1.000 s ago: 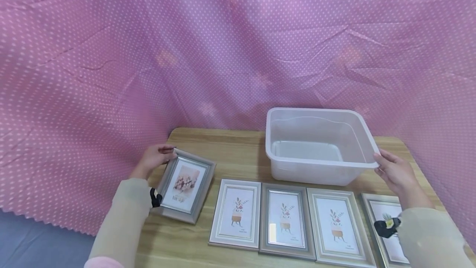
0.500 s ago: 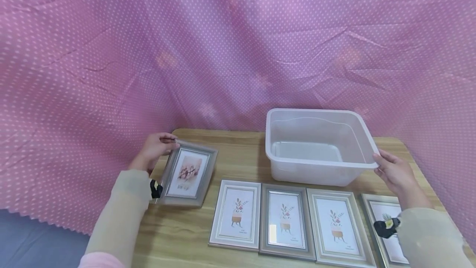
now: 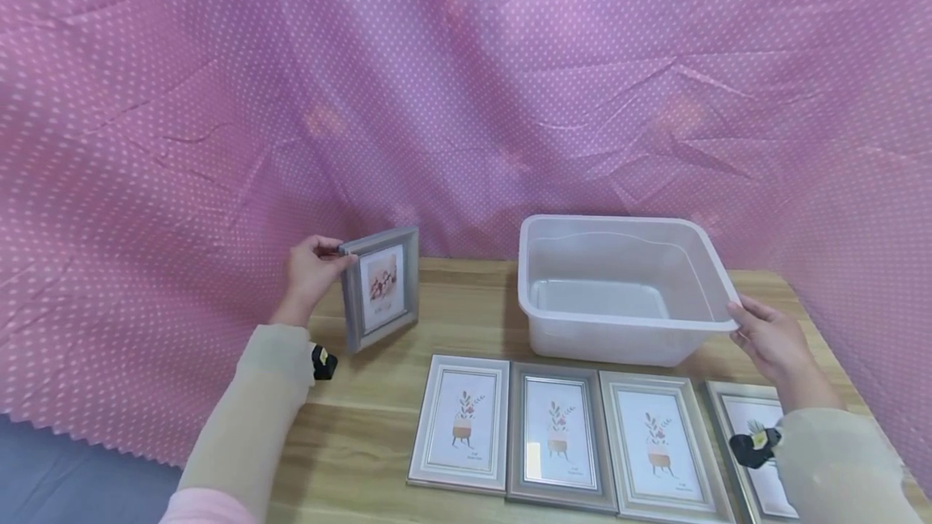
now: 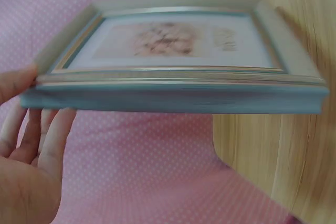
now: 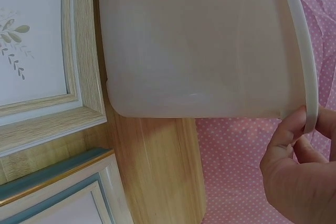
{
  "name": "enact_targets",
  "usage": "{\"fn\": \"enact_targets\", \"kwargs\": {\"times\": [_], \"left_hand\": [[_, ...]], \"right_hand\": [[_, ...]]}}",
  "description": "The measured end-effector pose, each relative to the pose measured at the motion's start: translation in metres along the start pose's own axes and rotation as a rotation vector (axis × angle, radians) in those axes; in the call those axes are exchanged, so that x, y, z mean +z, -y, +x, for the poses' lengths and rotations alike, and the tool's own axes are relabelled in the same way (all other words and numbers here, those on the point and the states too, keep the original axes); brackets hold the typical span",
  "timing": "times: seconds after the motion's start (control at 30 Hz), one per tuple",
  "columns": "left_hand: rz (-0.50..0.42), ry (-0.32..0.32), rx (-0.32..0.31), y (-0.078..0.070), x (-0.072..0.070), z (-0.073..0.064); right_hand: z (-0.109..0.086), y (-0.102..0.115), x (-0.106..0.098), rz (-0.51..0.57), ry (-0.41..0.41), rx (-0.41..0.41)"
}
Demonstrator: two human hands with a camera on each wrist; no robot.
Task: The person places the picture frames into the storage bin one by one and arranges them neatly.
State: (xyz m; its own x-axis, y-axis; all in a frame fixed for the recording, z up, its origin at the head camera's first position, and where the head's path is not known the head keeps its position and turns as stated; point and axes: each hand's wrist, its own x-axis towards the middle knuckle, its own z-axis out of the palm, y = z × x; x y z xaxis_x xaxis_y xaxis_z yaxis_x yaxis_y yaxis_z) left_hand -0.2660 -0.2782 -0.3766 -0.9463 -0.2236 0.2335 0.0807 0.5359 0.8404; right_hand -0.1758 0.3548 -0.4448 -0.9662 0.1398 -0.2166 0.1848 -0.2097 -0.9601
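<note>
At the table's left side my left hand (image 3: 311,272) pinches the upper left corner of a grey picture frame (image 3: 351,297) with a blossom print. The frame is tilted up steeply, its face turned to the right. In the left wrist view the thumb lies on the front of the picture frame (image 4: 173,97) and the fingers are behind it. My right hand (image 3: 773,342) grips the right front corner of the rim of a white plastic tub (image 3: 604,338). Up close, thumb and fingers pinch the rim of the tub (image 5: 199,51) from both sides.
A silver picture frame (image 3: 420,435), a grey one (image 3: 517,443) and a champagne one (image 3: 613,427) lie side by side before the tub, with plant prints. Another frame (image 3: 717,411) lies partly under the right forearm. A pink dotted curtain (image 3: 466,103) hangs behind the wooden table (image 3: 349,459).
My left hand has moved away from me and lifted the blossom picture frame from nearly flat to steeply tilted, turning it rightward. The right hand and the tub have hardly moved.
</note>
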Motion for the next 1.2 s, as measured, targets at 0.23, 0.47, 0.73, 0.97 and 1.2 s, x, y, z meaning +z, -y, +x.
{"fn": "enact_targets", "kwargs": {"times": [0.23, 0.47, 0.73, 0.97, 1.2], "left_hand": [[-0.091, -0.178, 0.058, -0.007, 0.016, -0.002], [-0.191, -0.292, 0.106, -0.022, 0.03, -0.005], [-0.27, -0.367, 0.162, -0.05, 0.043, -0.008], [-0.302, -0.417, 0.236, -0.081, 0.056, -0.014], [-0.355, -0.417, 0.29, -0.109, 0.068, -0.02]], "right_hand": [[-0.001, -0.002, 0.0, -0.08, -0.005, 0.021], [-0.003, -0.004, 0.0, -0.046, -0.002, 0.017], [-0.004, -0.006, -0.001, 0.002, 0.004, 0.001], [-0.004, -0.006, -0.001, 0.014, 0.007, -0.01], [-0.004, -0.006, -0.002, 0.003, 0.007, -0.005]]}}
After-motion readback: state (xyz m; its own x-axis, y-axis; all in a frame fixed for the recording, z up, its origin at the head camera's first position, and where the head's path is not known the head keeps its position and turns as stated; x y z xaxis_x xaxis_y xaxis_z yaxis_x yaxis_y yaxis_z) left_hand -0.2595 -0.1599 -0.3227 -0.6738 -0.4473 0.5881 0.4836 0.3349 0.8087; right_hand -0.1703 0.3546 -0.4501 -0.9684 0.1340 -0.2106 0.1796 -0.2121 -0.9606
